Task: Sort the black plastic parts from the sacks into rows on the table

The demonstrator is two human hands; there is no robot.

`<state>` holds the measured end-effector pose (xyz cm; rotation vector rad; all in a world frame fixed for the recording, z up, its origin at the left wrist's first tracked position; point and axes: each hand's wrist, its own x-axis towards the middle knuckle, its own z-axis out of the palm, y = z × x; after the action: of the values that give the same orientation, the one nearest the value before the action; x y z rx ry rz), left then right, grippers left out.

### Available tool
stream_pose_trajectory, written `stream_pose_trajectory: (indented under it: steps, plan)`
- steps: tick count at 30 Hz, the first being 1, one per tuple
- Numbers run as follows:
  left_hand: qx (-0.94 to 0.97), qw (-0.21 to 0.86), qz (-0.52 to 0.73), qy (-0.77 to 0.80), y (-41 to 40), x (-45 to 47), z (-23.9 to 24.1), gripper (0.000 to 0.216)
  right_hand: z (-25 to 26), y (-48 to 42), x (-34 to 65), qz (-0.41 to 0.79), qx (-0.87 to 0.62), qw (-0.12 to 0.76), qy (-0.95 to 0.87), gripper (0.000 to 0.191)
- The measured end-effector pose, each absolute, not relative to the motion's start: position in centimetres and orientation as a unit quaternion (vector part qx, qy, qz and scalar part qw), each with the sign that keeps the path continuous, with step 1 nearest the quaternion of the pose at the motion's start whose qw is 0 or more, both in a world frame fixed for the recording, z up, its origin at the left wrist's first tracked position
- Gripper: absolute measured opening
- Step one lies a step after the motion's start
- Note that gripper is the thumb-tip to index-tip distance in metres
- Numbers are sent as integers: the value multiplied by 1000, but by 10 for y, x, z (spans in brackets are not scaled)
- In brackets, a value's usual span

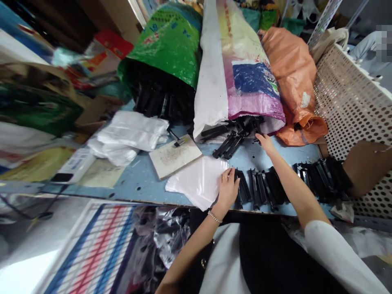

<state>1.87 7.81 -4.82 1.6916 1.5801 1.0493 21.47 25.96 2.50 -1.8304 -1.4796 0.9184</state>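
Note:
My left hand (pixel 228 188) rests at the left end of a row of slim black plastic parts (pixel 261 188) along the table's front edge. Its fingers are bent against the end part, with the thumb side touching it. At the mouth of a white, yellow and purple woven sack (pixel 254 87), my right hand (pixel 265 143) has its fingers closed on one of the black parts spilling out; the fingertips are partly hidden among them. Loose black parts (pixel 229 145) lie just left of that hand. Beside my left hand is a stack of clear plastic bags (pixel 199 181).
A green sack (pixel 171 45) holds more black parts. An orange sack (pixel 289 69) and a perforated white basket (pixel 352 90) stand to the right. Leftward lie a white board (pixel 174 159) and folded white plastic bags (pixel 131 130) on the blue table (pixel 137 173).

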Motion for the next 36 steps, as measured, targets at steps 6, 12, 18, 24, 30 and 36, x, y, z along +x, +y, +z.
stream_pose_trajectory:
  steps: [6,12,18,24,30,36]
  plan:
    - [481,566,525,416,110,18,1,70,36,138,197,656,-472,411,-421,45]
    - [363,763,486,223,119,23,51,81,32,74,174,835,-347,247,-348,73]
    - [427,613,505,433,94,11,63,66,75,107,199,450,-526,307,-653,36]
    - [497,502,522,478,88,18,56,56,88,132,169,411,-489,322,-699,46]
    - [406,516,535,532,104,4,61,52,70,115,161,430,-448,240,-746,55]
    - [321,561,549,530,103,-2,45,55,42,75,150,136,-408,88,-898,49]
